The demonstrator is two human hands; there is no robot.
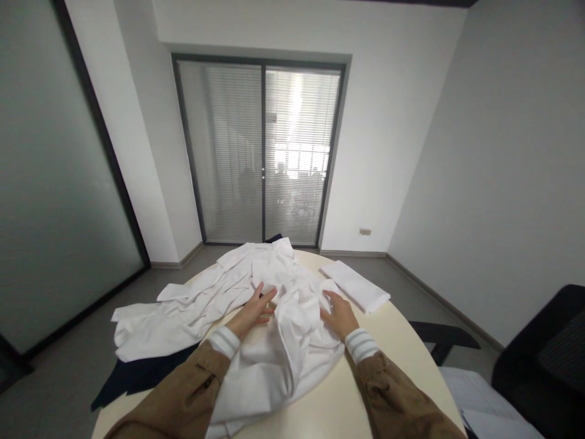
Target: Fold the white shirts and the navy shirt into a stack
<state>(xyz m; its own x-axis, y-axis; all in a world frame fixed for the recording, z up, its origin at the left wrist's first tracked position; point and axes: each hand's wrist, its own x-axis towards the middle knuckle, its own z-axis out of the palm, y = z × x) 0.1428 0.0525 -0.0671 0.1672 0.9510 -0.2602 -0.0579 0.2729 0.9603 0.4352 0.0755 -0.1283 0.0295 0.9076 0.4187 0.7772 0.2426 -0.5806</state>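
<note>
A crumpled white garment [274, 317] lies spread over a round cream table [393, 347]. My left hand [253, 312] rests flat on the cloth near its middle, fingers stretched out and slightly apart. My right hand [338, 314] lies on the cloth's right side, fingers extended and pressing into a fold. Both arms wear brown sleeves with striped white cuffs. Neither hand grips anything. A sleeve of the garment [150, 323] trails off the table's left edge.
A folded white cloth [355, 285] sits at the table's far right. Dark fabric [137, 375] lies under the garment at the left. A black chair [543, 360] stands at the right. Glass doors with blinds [262, 152] are ahead.
</note>
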